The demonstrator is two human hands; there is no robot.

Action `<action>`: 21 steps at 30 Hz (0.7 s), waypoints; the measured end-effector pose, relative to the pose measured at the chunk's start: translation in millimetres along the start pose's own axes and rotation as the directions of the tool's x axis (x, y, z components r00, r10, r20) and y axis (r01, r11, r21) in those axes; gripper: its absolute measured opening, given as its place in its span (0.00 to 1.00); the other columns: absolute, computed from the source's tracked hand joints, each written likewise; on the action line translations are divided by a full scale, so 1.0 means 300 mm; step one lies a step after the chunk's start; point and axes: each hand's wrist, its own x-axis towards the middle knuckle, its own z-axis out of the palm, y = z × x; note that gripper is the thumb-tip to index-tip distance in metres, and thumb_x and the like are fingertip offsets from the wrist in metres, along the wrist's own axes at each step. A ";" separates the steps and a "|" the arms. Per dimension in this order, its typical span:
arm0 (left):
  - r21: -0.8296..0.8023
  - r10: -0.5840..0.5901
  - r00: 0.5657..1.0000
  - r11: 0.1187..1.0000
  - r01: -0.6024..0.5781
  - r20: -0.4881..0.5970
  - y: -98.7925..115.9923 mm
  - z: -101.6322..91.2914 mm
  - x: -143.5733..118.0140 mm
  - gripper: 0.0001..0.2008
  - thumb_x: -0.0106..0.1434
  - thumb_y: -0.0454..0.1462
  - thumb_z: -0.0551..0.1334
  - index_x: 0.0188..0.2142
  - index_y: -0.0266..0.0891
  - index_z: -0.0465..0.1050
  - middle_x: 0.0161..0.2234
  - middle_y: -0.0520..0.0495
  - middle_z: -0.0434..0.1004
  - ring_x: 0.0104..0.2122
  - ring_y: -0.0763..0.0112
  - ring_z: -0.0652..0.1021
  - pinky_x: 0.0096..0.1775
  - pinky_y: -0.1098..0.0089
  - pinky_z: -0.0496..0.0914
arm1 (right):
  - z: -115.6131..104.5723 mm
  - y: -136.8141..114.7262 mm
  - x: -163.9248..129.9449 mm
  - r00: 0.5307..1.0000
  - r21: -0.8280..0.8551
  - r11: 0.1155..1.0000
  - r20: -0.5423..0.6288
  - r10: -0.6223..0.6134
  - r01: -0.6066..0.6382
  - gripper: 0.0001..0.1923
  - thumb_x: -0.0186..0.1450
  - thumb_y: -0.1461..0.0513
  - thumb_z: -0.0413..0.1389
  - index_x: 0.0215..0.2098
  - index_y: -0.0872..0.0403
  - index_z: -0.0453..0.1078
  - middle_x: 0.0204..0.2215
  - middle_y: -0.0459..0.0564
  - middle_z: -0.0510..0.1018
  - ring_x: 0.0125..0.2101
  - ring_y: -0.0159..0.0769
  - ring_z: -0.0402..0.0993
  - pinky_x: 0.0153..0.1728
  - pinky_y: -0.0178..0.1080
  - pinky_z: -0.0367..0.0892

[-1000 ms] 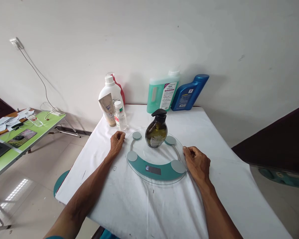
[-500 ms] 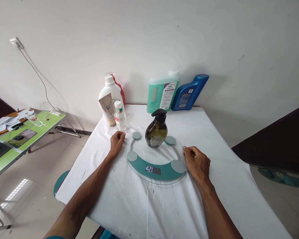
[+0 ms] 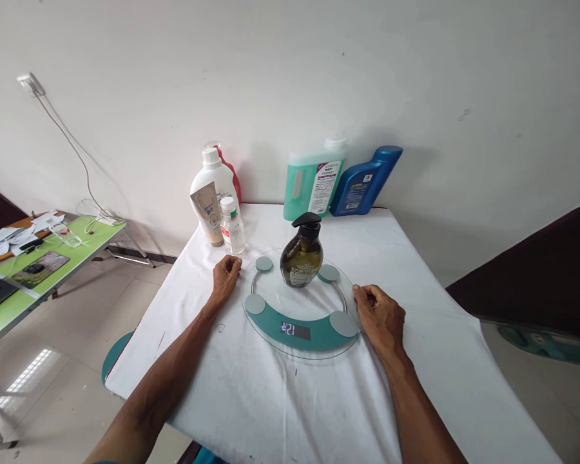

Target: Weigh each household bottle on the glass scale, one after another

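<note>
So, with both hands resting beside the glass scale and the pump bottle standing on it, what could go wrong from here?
1. The left hand and right hand lie at the rim of the glass scale; a press or nudge might disturb the lit display.
2. The pump bottle stands on smooth glass toward the back, so a bump could tip it.

White-clothed table [image 3: 430, 361]. Round glass scale [image 3: 299, 322] near centre. At back edge: white bottle [image 3: 214, 180], tan tube [image 3: 209, 211], small clear bottle [image 3: 232, 225], green jug [image 3: 314, 179], blue bottle [image 3: 365, 182]. Both fists resting on cloth beside scale.
</note>
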 end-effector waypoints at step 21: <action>0.034 -0.008 1.000 0.999 0.008 -0.005 -0.005 -0.002 0.000 0.16 0.62 0.51 0.63 0.30 0.42 0.73 0.25 0.52 0.73 0.26 0.69 0.75 0.31 0.68 0.69 | 0.002 -0.007 -0.003 1.000 0.002 1.000 -0.010 0.007 -0.007 0.20 0.60 0.41 0.48 0.25 0.46 0.65 0.20 0.50 0.75 0.26 0.44 0.70 0.36 0.45 0.63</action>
